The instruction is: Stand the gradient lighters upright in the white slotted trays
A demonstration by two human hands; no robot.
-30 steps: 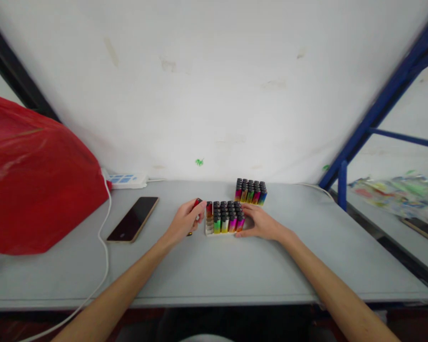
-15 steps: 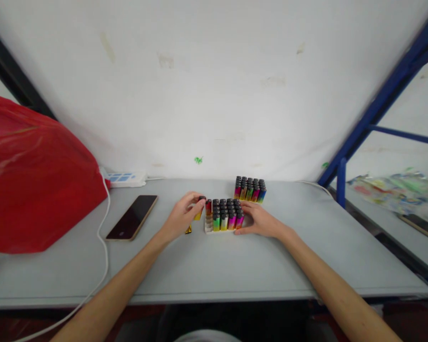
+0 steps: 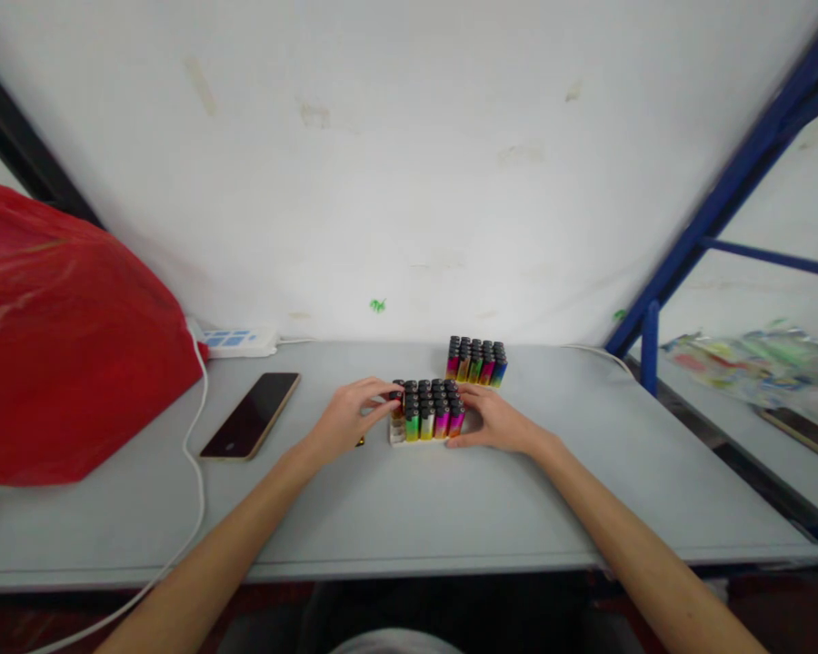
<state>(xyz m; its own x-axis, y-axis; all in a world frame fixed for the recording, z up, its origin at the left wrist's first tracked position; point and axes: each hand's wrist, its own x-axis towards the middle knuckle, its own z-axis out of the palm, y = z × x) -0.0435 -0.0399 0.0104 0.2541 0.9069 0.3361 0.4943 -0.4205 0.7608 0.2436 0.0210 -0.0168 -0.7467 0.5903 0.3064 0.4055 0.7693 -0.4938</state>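
Note:
Several colourful lighters (image 3: 426, 423) with black tops stand upright in rows in a white tray (image 3: 419, 443) on the table. My left hand (image 3: 352, 416) is at the tray's left column, its fingers pinched on a lighter (image 3: 396, 400) that stands over that column. Nearer the front, the column shows bare tray slots. Around the tray's right side, my right hand (image 3: 494, 421) is closed, thumb at the front corner and fingers at the back. Another lighter (image 3: 361, 441) lies on the table, mostly hidden under my left hand.
Behind the tray, a second block of lighters (image 3: 477, 363) stands near the wall. To the left are a phone (image 3: 251, 416), a power strip (image 3: 240, 342), a white cable (image 3: 201, 490) and a large red bag (image 3: 74, 336). A blue metal frame (image 3: 688, 245) rises at the right.
My left hand has moved right, bringing the lighter from beside the tray to over its left column. My right hand stays on the tray's right side.

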